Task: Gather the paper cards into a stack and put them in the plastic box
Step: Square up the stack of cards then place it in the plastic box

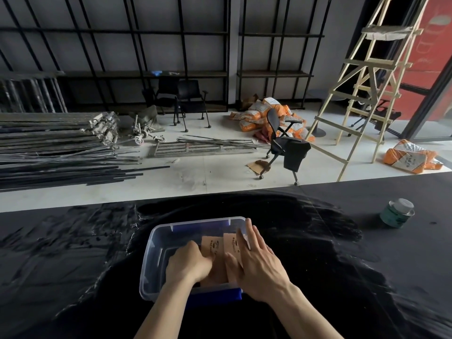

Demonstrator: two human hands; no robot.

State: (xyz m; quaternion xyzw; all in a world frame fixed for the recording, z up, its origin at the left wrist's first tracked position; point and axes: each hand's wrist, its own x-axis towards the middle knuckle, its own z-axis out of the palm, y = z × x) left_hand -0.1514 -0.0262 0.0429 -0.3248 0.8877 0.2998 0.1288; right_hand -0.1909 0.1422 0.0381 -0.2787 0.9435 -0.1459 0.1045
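A clear plastic box (156, 243) with blue handles sits on the black-covered table right in front of me. Brown paper cards (215, 245) with printed marks lie inside it, toward its right half. My left hand (187, 263) is down in the box, its fingers curled on the near end of the cards. My right hand (256, 260) reaches over the box's right wall, thumb pressed on the cards and fingers stretched along their right edge. Both hands hide the lower part of the cards.
A green and white jar (397, 212) stands on the table at the far right. Past the table edge the floor holds metal bars (56, 148), office chairs (283, 143), orange sacks (264, 113) and a wooden ladder (367, 81).
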